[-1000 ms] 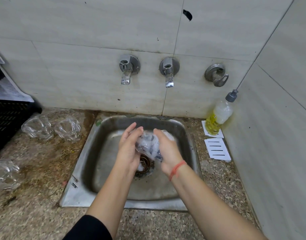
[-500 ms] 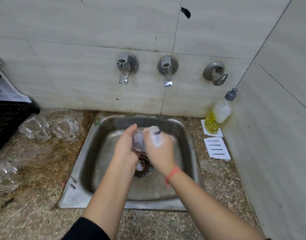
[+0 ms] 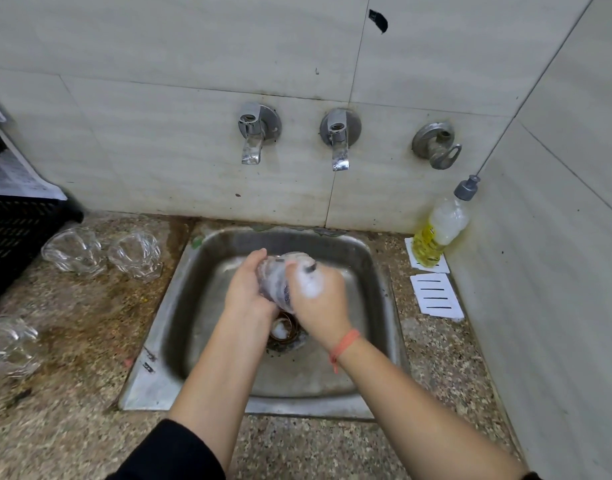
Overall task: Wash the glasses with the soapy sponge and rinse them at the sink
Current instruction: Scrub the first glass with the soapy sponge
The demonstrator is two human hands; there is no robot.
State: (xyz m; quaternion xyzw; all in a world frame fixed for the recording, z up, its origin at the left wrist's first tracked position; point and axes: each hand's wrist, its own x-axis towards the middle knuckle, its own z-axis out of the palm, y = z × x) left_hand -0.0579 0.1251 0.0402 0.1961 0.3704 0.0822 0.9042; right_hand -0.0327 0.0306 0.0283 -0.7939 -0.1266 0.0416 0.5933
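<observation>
Over the steel sink my left hand grips a clear glass covered in suds. My right hand, foamy on its back, is curled over the glass from the right and holds a soapy sponge, of which only a dark edge shows. Two clear glasses lie on the counter left of the sink, and a third glass lies at the left edge. Both wall taps run no water.
A bottle of yellow dish soap stands in the right corner on a white card, with a second striped card in front of it. A black crate sits at the far left. Foam lies in the drain.
My right hand has slid up over the glass with the sponge, and my left hand's fingers have closed round the glass. Both hands sit slightly higher in the sink.
</observation>
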